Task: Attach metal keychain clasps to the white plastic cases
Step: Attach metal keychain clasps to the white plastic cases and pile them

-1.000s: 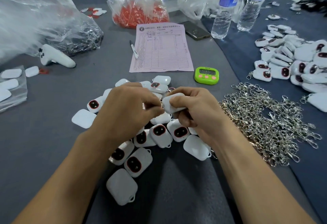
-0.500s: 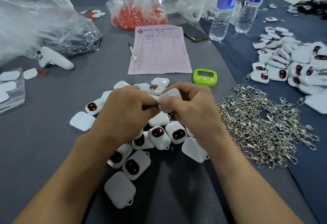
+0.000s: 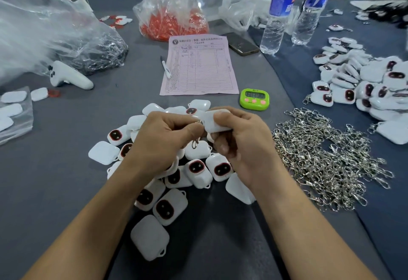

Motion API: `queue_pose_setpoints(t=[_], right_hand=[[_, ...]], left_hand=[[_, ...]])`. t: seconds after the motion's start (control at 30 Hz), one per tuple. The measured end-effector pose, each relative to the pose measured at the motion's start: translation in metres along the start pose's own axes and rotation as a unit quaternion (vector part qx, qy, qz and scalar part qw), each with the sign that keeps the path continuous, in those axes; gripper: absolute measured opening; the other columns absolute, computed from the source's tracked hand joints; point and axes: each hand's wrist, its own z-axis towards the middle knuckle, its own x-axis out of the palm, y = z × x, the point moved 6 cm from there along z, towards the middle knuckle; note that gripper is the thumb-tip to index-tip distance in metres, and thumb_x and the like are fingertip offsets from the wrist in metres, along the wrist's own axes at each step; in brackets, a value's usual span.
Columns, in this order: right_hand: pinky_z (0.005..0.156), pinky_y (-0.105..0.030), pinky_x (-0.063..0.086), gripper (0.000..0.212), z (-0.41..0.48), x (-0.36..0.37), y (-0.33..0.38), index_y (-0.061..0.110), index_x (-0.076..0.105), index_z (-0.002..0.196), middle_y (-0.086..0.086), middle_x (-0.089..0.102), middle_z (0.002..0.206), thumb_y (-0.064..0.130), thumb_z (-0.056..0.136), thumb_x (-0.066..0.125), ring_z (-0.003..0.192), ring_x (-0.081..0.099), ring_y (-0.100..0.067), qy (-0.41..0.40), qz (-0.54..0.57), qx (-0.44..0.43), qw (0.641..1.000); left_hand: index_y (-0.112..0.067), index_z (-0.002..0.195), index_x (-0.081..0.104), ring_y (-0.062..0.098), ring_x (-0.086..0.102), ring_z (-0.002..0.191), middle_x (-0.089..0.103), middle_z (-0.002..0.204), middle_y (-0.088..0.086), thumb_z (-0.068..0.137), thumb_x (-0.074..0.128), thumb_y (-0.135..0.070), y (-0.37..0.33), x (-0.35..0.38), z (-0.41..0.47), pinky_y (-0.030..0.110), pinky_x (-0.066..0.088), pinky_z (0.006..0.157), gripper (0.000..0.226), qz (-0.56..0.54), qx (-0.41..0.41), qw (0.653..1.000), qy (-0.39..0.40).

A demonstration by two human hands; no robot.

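A heap of white cases covers the grey counter beneath a person's hands; the right hand curls its fingers round one case just above the heap; the left hand pinches a metal clasp at that case's edge; loose clasps lie piled to the right; beyond sit a green timer, a pink form and two water bottles.

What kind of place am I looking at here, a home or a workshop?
Most likely a small assembly workshop: heaps of identical white cases, a pile of loose metal clasps, and a printed pink form beside a green timer.
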Motion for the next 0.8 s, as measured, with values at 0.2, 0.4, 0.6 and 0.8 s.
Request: queue_pose_setpoints(t=[0.2, 0.4, 0.6, 0.8], right_hand=[[0.060, -0.020, 0.045, 0.013, -0.016, 0.012, 0.017, 0.030, 0.075, 0.092, 0.015, 0.067, 0.068, 0.021, 0.085, 0.070, 0.063, 0.060, -0.008, -0.086, -0.393, -0.258, 0.879], [0.038, -0.019, 0.027, 0.014, 0.000, -0.005, 0.000, 0.003, 0.073, 0.087, -0.009, 0.054, 0.060, 0.004, 0.093, 0.060, 0.039, 0.036, -0.012, -0.059, -0.102, -0.003, 0.993], [0.043, -0.024, 0.019, 0.016, 0.000, -0.001, -0.004, 0.003, 0.070, 0.093, -0.009, 0.051, 0.058, 0.007, 0.098, 0.055, 0.042, 0.031, -0.015, -0.034, -0.022, 0.052, 0.998], [0.039, -0.020, 0.031, 0.018, 0.000, -0.006, 0.001, 0.012, 0.072, 0.080, -0.003, 0.054, 0.055, 0.005, 0.092, 0.061, 0.040, 0.038, -0.013, -0.078, -0.075, -0.027, 0.994]], left_hand=[[-0.019, 0.067, 0.069, 0.015, 0.034, 0.060, 0.057, 0.056, -0.005, 0.089, 0.065, -0.021, -0.020, 0.005, -0.006, 0.031, 0.034, 0.066, 0.022, 0.396, 0.255, 0.880, -0.058], [-0.034, 0.073, 0.075, 0.004, 0.051, 0.058, 0.060, 0.059, -0.002, 0.075, 0.082, -0.024, 0.008, -0.009, -0.003, 0.016, 0.041, 0.059, 0.013, 0.110, 0.018, 0.989, -0.096], [-0.019, 0.081, 0.070, 0.009, 0.066, 0.075, 0.073, 0.082, -0.004, 0.088, 0.073, -0.005, 0.014, 0.005, -0.001, 0.015, 0.050, 0.070, 0.015, -0.131, -0.058, 0.989, -0.020], [-0.020, 0.075, 0.071, 0.007, 0.067, 0.064, 0.074, 0.070, -0.001, 0.087, 0.071, -0.003, 0.009, 0.004, -0.002, 0.013, 0.049, 0.065, 0.020, -0.070, -0.006, 0.996, -0.052]])
